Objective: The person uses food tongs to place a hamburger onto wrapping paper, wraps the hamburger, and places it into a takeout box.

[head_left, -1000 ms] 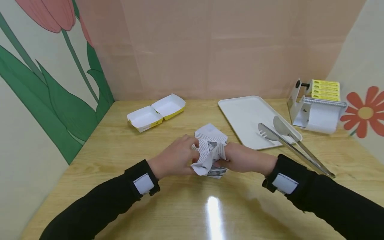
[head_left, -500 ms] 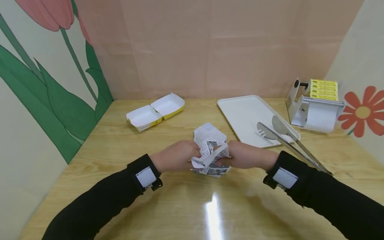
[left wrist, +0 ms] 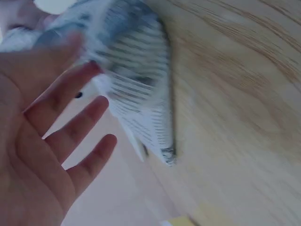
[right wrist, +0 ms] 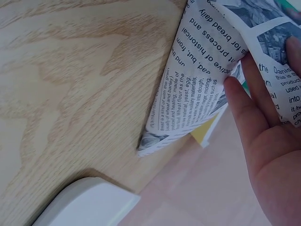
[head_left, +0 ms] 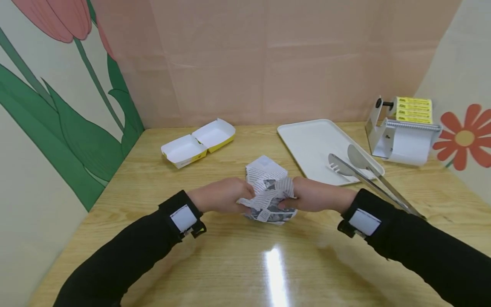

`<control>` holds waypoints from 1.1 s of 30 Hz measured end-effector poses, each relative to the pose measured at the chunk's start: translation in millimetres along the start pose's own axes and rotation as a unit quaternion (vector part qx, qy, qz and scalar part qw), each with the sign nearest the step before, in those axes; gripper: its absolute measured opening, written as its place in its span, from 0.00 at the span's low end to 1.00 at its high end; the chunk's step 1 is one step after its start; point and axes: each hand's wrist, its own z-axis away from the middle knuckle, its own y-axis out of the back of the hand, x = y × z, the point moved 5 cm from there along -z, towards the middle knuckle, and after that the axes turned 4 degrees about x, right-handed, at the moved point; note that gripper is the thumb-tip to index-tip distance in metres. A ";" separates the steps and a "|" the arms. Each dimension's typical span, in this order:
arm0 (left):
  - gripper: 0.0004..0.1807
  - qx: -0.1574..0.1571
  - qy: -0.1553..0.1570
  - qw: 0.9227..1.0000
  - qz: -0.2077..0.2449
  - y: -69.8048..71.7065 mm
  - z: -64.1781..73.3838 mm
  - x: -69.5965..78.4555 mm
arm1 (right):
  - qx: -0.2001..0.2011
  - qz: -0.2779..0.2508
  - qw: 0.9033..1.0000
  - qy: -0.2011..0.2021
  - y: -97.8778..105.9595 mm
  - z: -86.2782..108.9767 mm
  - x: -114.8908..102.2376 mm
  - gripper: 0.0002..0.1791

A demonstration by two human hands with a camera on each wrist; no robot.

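Note:
A sheet of wrapping paper [head_left: 266,171] with newspaper print lies mid-table, folded into a bundle; whatever is inside is hidden. At its left side my left hand [head_left: 224,195] pinches a loose flap between thumb and forefinger. The other fingers [left wrist: 87,115] of that hand spread out beside the printed paper [left wrist: 136,94] in the left wrist view. From the right, my right hand [head_left: 320,194] holds another fold, its thumb in front. In the right wrist view, fingers [right wrist: 240,106] reach behind a raised flap of the paper.
Behind the bundle to the left, an open white-and-yellow carton [head_left: 184,150] stands on the table. A white tray [head_left: 307,140] lies at back right with metal tongs [head_left: 377,183] across its corner. Beside it stands a label dispenser [head_left: 408,132] with a yellow roll.
The loose flap in front has been drawn across the bundle toward the left, and the folds lie flatter. My left hand's fingers have closed in on the flap; the right hand has barely moved.

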 end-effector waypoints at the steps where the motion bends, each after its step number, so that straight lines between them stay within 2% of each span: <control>1: 0.16 0.007 -0.004 1.000 0.002 -0.8 0.2 0.1 | -0.001 -0.003 1.000 -0.004 0.1 0.4 1.1 0.17; 4: 0.19 0.029 0.004 0.999 0.025 -2.5 0.9 -0.4 | -0.003 -0.004 1.000 -0.009 -0.3 0.5 4.1 0.16; 7: 0.15 0.035 0.012 0.997 0.064 -3.5 0.9 -1.1 | -0.008 -0.004 1.000 -0.013 -0.9 -0.9 5.3 0.17; 9: 0.13 0.022 0.026 0.995 0.098 -3.8 1.5 -2.6 | -0.013 -0.006 1.000 -0.021 -0.9 -2.0 6.3 0.18; 11: 0.16 0.004 0.037 0.992 0.121 -3.8 1.9 -4.0 | -0.017 -0.016 0.999 -0.035 -0.1 -2.6 7.2 0.20; 14: 0.17 -0.018 0.054 0.988 0.142 -2.5 2.7 -5.8 | -0.016 -0.024 0.998 -0.046 1.5 -3.1 8.9 0.21; 18: 0.14 -0.044 0.085 0.981 0.167 -1.4 2.4 -10.0 | -0.015 -0.044 0.997 -0.062 2.8 -2.6 13.7 0.17; 21: 0.15 -0.062 0.117 0.972 0.194 -1.5 2.0 -14.3 | -0.018 -0.101 0.989 -0.105 2.8 0.4 21.2 0.16; 24: 0.16 -0.063 0.131 0.968 0.206 -0.8 0.9 -17.2 | -0.010 -0.159 0.976 -0.146 2.3 3.6 28.5 0.19; 26: 0.15 -0.059 0.131 0.969 0.200 -0.1 -0.5 -18.0 | 0.003 -0.171 0.973 -0.154 2.8 3.8 30.5 0.20; 33: 0.15 -0.044 0.117 0.978 0.168 3.8 -8.4 -16.4 | 0.055 -0.155 0.974 -0.157 9.1 -3.9 30.0 0.15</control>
